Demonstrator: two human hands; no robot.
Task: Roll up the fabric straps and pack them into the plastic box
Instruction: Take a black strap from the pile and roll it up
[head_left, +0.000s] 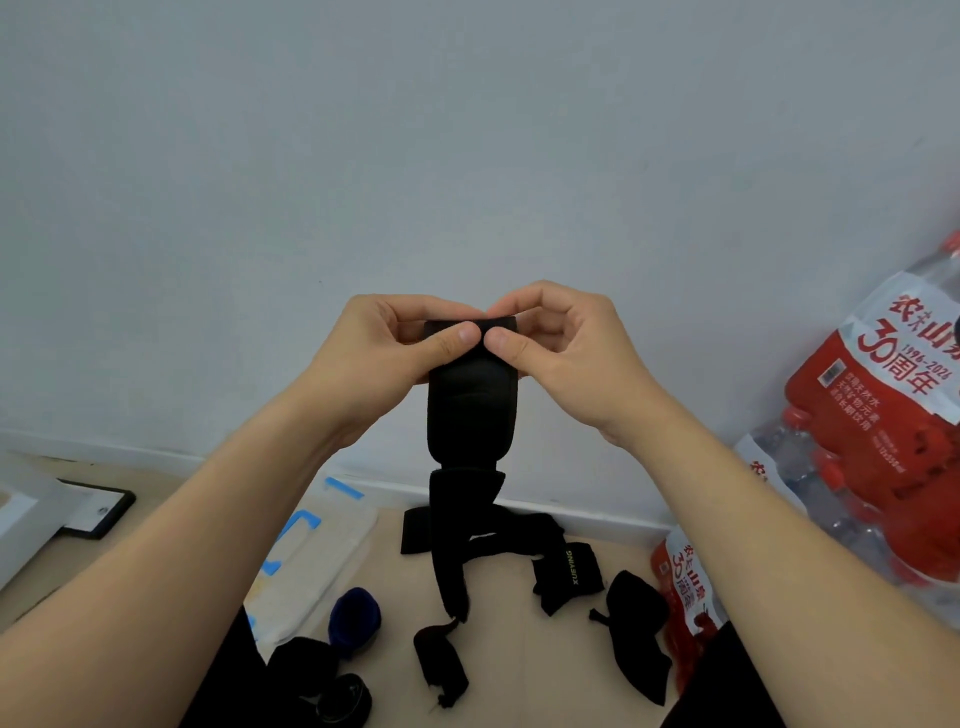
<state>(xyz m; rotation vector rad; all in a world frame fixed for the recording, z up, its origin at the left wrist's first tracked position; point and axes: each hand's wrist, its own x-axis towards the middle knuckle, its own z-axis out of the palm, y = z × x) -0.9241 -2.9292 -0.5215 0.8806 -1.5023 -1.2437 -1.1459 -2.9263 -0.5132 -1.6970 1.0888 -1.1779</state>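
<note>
Both left hand (374, 348), right hand (571, 348) pinch strap (470, 410); loose straps (569, 574), bottle pack (878, 395) beyond.

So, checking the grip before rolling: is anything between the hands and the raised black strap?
Nothing visible. The left hand and right hand pinch the black strap directly at its top edge, thumbs on its near face.

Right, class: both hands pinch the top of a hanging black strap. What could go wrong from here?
The black strap hangs long from the left hand and right hand, so the roll may start crooked. Its tail reaches the loose straps on the floor and could snag or drag one.
</note>
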